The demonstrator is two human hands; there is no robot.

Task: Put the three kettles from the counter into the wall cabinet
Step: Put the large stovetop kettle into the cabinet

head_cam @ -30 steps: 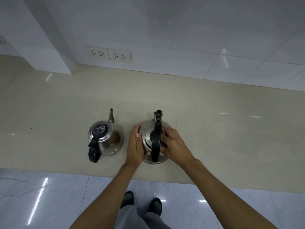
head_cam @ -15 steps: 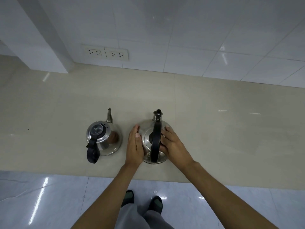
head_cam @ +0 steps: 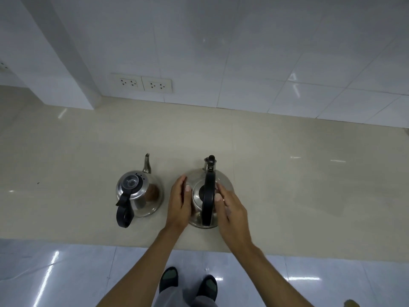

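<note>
Two steel kettles stand on the beige counter (head_cam: 298,187); a third is not in view. The larger, round kettle (head_cam: 197,201) has a black handle arching over its lid and its spout pointing at the wall. My left hand (head_cam: 179,206) lies flat against its left side, thumb on the metal. My right hand (head_cam: 232,214) cups its right side, with fingertips beside the handle. The kettle rests on the counter between both palms. The smaller kettle (head_cam: 138,193), with a black side handle and thin spout, stands just left of my left hand.
A white tiled wall with a double socket plate (head_cam: 143,84) runs behind the counter, and a white pillar (head_cam: 55,63) juts out at the back left. The counter's front edge (head_cam: 88,241) is close to both kettles. The wall cabinet is not in view.
My right hand's fingers have slid from over the lid and handle to the kettle's right side. My left hand and both kettles have stayed in place.
</note>
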